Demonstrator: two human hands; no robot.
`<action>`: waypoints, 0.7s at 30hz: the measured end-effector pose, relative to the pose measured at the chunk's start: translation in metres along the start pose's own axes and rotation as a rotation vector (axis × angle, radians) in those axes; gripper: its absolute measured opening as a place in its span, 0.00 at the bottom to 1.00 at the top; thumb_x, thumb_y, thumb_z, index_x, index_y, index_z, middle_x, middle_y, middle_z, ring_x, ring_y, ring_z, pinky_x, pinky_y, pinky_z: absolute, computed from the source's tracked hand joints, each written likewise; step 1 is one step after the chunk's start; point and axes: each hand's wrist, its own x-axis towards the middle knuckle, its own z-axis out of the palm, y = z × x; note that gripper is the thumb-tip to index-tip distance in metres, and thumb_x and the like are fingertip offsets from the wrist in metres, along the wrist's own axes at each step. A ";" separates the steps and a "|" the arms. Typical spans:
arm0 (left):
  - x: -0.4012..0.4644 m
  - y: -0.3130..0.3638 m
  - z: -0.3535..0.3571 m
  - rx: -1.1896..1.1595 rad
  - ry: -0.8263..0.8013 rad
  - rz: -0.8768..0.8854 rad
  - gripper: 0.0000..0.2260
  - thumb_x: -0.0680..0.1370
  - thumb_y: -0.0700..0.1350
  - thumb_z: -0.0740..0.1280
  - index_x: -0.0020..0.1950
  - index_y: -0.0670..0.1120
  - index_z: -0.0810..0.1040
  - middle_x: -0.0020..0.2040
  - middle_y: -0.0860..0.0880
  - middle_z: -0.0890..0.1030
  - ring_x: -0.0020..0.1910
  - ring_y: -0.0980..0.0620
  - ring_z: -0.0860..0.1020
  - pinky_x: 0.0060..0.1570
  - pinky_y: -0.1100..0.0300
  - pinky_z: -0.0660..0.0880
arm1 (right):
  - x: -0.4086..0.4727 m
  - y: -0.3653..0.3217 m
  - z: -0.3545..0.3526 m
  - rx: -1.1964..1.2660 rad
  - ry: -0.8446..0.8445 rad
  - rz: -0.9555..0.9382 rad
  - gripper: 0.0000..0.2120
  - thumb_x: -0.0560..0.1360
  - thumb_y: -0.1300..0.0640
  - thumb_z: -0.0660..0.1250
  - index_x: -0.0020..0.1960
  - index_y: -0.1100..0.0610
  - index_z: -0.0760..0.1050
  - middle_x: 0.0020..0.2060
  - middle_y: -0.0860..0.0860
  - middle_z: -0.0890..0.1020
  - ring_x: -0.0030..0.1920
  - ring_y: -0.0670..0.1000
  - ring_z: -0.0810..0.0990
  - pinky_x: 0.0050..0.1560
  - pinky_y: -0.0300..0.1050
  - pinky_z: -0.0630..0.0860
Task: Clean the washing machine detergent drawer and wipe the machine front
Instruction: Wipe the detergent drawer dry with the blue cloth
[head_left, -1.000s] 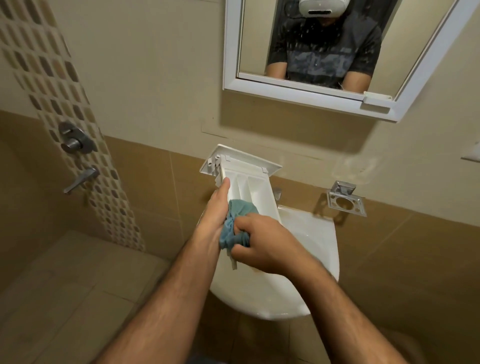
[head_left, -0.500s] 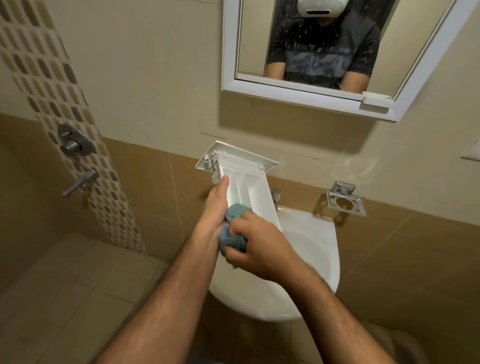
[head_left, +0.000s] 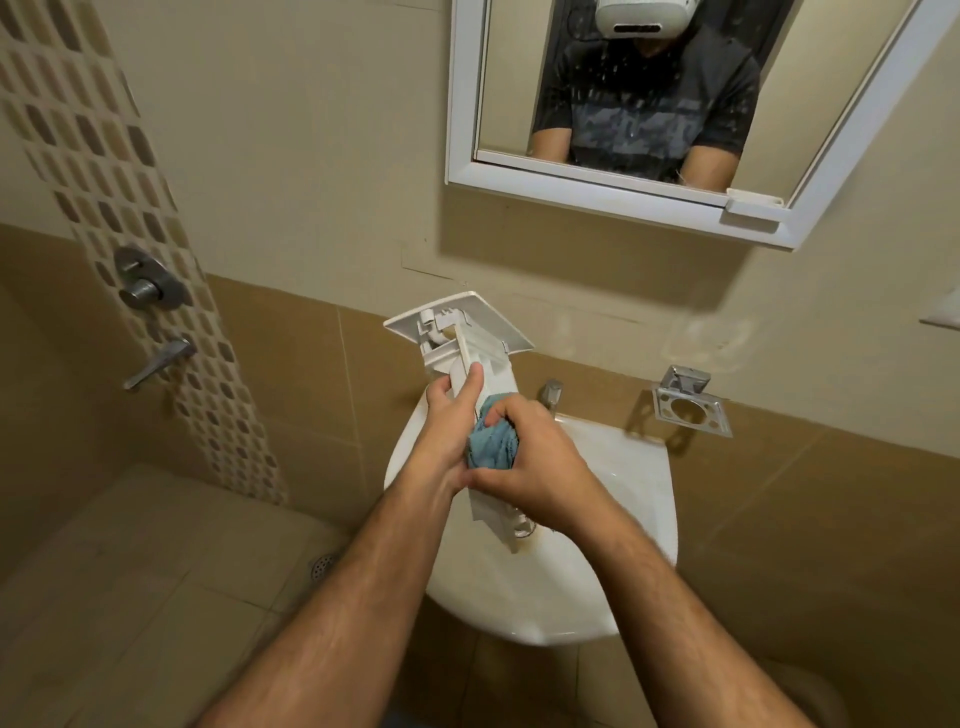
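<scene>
The detergent drawer (head_left: 470, 358) is out of the machine and held in the air over the white sink (head_left: 623, 493), its flat front panel tipped up and away toward the wall, its back end pointing down toward the near part of the basin. The left hand (head_left: 447, 431) has its grip clamped round the drawer's left side, thumb lying along the top edge. The right hand (head_left: 530, 462) has its grip closed on a bunched blue cloth (head_left: 493, 441), pressing it into the drawer's open top about midway along.

The step in hand looks to be wiping out the compartments, and the machine front is presumably yet to come; no washing machine is in view here.

To do it well, the left hand should hold steady near the middle so the drawer does not twist under the rubbing. A fingertip behind the cloth would likely reach the corners and the dividers better than the whole wad. Strokes toward the low end would let loosened residue drop into the sink, not onto the floor. The moulded parts behind the front panel look thin, so pressure there is best kept light. Whether residue remains inside cannot be told, since the hands cover most of it.
</scene>
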 end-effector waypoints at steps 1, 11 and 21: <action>0.001 -0.001 0.000 0.004 -0.003 0.014 0.21 0.80 0.57 0.64 0.69 0.49 0.65 0.58 0.42 0.80 0.53 0.42 0.83 0.51 0.44 0.81 | 0.002 0.001 0.003 0.028 0.057 0.009 0.21 0.66 0.55 0.75 0.50 0.43 0.66 0.49 0.46 0.73 0.47 0.46 0.73 0.38 0.37 0.69; 0.003 -0.002 -0.007 0.172 -0.087 0.045 0.21 0.82 0.61 0.54 0.68 0.53 0.74 0.51 0.51 0.79 0.50 0.55 0.78 0.49 0.54 0.73 | 0.020 0.027 0.000 0.538 0.349 0.193 0.18 0.63 0.69 0.68 0.39 0.47 0.69 0.38 0.49 0.76 0.36 0.49 0.73 0.34 0.44 0.71; 0.017 -0.017 -0.030 0.118 -0.003 -0.103 0.27 0.75 0.70 0.61 0.63 0.52 0.78 0.55 0.50 0.84 0.53 0.49 0.82 0.52 0.50 0.79 | 0.016 0.053 -0.022 1.059 0.262 0.348 0.16 0.57 0.66 0.64 0.44 0.57 0.69 0.36 0.52 0.72 0.34 0.49 0.71 0.34 0.42 0.68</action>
